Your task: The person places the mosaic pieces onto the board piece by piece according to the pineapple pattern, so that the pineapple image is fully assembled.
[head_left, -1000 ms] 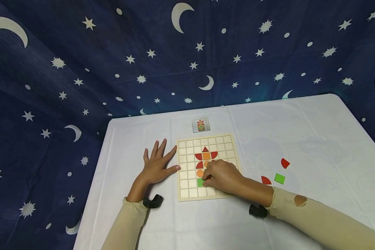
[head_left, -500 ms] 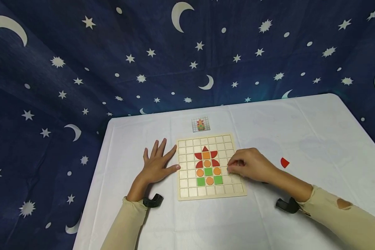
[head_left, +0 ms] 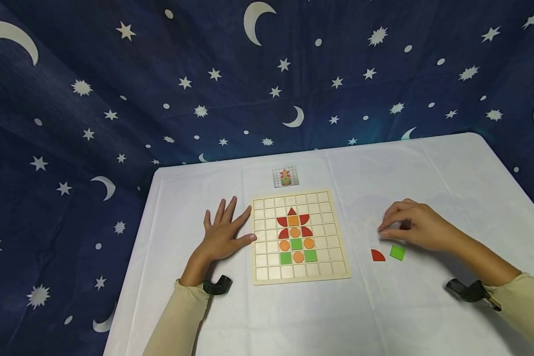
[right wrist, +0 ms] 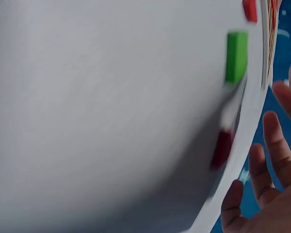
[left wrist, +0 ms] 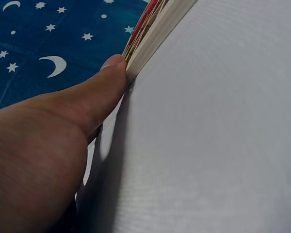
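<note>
A pale wooden grid board (head_left: pixel 267 274) lies on the table with red, orange and green tiles set in its middle squares. My left hand (head_left: pixel 220 236) rests flat beside it with fingers spread. In the left wrist view its thumb (left wrist: pixel 104 85) touches the board's side edge. My right hand (head_left: pixel 420 227) hovers to the right of the board with loosely bent fingers and nothing between them. Under it, a dark red tile (right wrist: pixel 222 149) shows on the table in the right wrist view; the hand hides it in the head view. A green square tile (head_left: pixel 397 253) and a red quarter-circle tile (head_left: pixel 378 255) lie close by.
A small picture card (head_left: pixel 286 176) with a grid and a coloured figure lies behind the board. White cloth covers the table (head_left: pixel 302 321). A dark blue curtain (head_left: pixel 231 59) with moons and stars hangs behind it.
My right hand has moved right, from over the board to above the loose red tile. An orange circle and other tiles it had covered on the board now show. My left hand stays put.
</note>
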Tool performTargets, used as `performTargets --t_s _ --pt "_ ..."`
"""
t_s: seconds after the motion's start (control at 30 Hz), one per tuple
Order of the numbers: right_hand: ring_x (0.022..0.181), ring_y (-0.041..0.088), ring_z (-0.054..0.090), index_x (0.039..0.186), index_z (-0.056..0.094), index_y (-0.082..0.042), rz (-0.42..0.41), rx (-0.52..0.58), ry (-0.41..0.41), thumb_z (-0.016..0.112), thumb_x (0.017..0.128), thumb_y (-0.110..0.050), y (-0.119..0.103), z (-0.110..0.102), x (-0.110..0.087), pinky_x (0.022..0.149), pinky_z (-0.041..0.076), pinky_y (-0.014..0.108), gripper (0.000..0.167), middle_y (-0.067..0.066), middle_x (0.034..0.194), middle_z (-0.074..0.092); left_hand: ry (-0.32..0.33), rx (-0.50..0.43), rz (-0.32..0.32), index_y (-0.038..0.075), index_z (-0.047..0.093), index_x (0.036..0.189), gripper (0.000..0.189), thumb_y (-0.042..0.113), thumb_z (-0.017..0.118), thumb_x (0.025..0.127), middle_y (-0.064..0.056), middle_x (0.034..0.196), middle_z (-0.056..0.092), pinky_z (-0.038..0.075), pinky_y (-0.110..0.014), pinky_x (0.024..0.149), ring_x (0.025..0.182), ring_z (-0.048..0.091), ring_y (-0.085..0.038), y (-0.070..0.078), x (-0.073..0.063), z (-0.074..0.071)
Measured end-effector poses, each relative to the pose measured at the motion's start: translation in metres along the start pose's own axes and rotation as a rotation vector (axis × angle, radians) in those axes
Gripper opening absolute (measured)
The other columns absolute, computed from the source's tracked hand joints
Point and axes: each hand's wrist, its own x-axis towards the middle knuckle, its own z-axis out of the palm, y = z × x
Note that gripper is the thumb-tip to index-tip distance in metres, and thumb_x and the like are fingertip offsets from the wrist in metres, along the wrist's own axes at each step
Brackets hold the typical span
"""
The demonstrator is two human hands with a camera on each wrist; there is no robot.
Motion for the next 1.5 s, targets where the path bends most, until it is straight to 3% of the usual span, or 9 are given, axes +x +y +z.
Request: performTargets --t_s 0.2,0.5,0.83,1.0,1.07,1.27,1.5 --pt "0.094 -0.005 0.044 0.085 0.080 -0.041 -0.009 -0.003 -0.019 0.096 0.068 -0.029 0.018 -0.005 -0.017 0.073 0.042 0.022 0.027 -0.023 0.096 0.060 -0.002 -0.001 0.000 0.032 0.031 0.161 0.083 0.063 0.064 0.091 -0.008 0.174 -0.001 -0.011 -0.074 0.116 0.159 -0.011 -0.039 -0.001 0.000 0.001" --pt "0.103 -0.003 0.042 0.087 0.079 -0.045 -0.091 -0.008 -0.050 0.098 0.061 -0.037 0.024 -0.004 -0.026 0.083 0.031 0.025 0.034 -0.020 0.102 0.060 0.009 -0.001 0.013 0.032 0.031 0.161 0.082 0.062 0.064 0.092 -0.008 0.174 0.000 -0.011 -0.074 0.116 0.159 -0.010 -0.039 -0.004 0.001 0.003" --pt "0.097 -0.007 0.044 0.092 0.080 -0.039 -0.041 -0.014 -0.028 0.097 0.065 -0.026 0.033 -0.011 -0.029 0.076 0.040 0.015 0.035 -0.022 0.101 0.060 0.019 0.003 0.026 0.031 0.032 0.161 0.082 0.062 0.064 0.092 -0.010 0.174 0.002 -0.010 -0.075 0.116 0.159 -0.007 -0.041 -0.004 0.002 0.004" --pt "0.100 -0.007 0.044 0.092 0.080 -0.039 -0.051 0.015 -0.024 0.098 0.064 -0.025 0.035 -0.011 -0.030 0.079 0.038 0.014 0.036 -0.018 0.102 0.062 0.014 0.004 0.016 0.032 0.031 0.161 0.082 0.062 0.063 0.092 -0.009 0.174 0.001 -0.010 -0.074 0.116 0.159 -0.008 -0.040 -0.004 0.001 0.003" --pt "0.101 -0.004 0.043 0.091 0.080 -0.040 -0.071 0.024 -0.024 0.098 0.062 -0.026 0.035 -0.010 -0.030 0.082 0.036 0.016 0.037 -0.015 0.104 0.062 0.010 0.002 0.010 0.032 0.030 0.161 0.081 0.063 0.063 0.093 -0.008 0.174 0.001 -0.011 -0.074 0.116 0.159 -0.009 -0.039 -0.003 0.001 0.003" --pt "0.106 0.001 0.040 0.095 0.079 -0.044 -0.078 0.009 -0.046 0.098 0.062 -0.034 0.031 -0.004 -0.031 0.082 0.027 0.041 0.039 -0.017 0.108 0.058 0.008 -0.004 0.009 0.033 0.030 0.161 0.081 0.063 0.062 0.093 -0.008 0.174 0.000 -0.011 -0.073 0.116 0.159 -0.010 -0.038 -0.004 0.001 0.003" --pt "0.109 0.004 0.039 0.093 0.078 -0.049 -0.056 0.030 -0.072 0.097 0.064 -0.027 0.025 -0.003 -0.032 0.080 0.024 0.045 0.040 -0.016 0.111 0.058 0.015 0.000 0.017 0.032 0.030 0.161 0.082 0.063 0.062 0.093 -0.008 0.174 0.001 -0.012 -0.073 0.116 0.159 -0.010 -0.038 -0.005 0.001 0.005"
